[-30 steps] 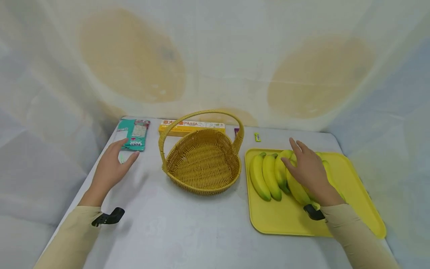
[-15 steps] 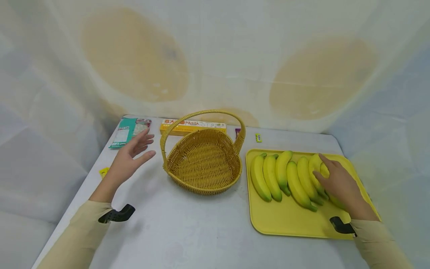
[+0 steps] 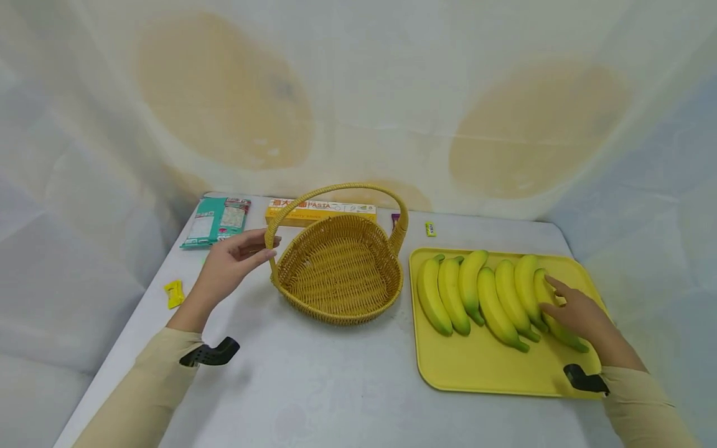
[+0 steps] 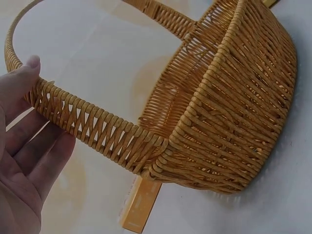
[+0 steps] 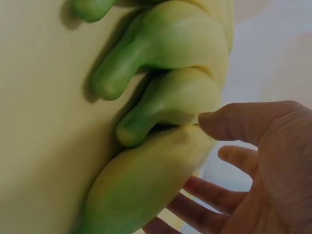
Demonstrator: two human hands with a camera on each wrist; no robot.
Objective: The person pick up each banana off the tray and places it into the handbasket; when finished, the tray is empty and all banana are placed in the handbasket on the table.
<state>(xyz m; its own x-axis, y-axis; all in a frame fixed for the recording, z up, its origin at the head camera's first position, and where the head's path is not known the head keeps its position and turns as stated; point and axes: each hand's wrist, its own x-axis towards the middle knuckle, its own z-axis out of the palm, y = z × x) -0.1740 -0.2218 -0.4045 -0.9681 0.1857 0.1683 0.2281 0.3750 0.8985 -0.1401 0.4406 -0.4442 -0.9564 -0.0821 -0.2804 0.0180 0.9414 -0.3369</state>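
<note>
My left hand [image 3: 226,264] is at the left side of the wicker basket's [image 3: 342,314] arched handle. In the left wrist view, the thumb [image 4: 32,66] lies on one side of the handle [image 4: 92,119], the other fingers on its far side. The basket stands upright with a bare woven bottom. My right hand [image 3: 579,317] reaches over the yellow tray [image 3: 476,373] to the rightmost banana [image 3: 546,289]. In the right wrist view, its thumb tip is right at that banana [image 5: 141,180], with the fingers spread along the other side, some tips hidden behind it.
Several more bananas [image 3: 495,311] lie side by side on the tray. A pasta box [image 3: 305,214] is behind the basket, a teal food packet [image 3: 215,224] at the back left. Small wrapped sweets lie about: one yellow [image 3: 174,294], one green [image 3: 430,229], one purple [image 3: 395,219]. White cloth walls surround the table.
My left hand has moved right from beside the teal packet to the basket handle. My right hand has moved right and nearer across the bananas to the rightmost one. Basket and bananas stay put.
</note>
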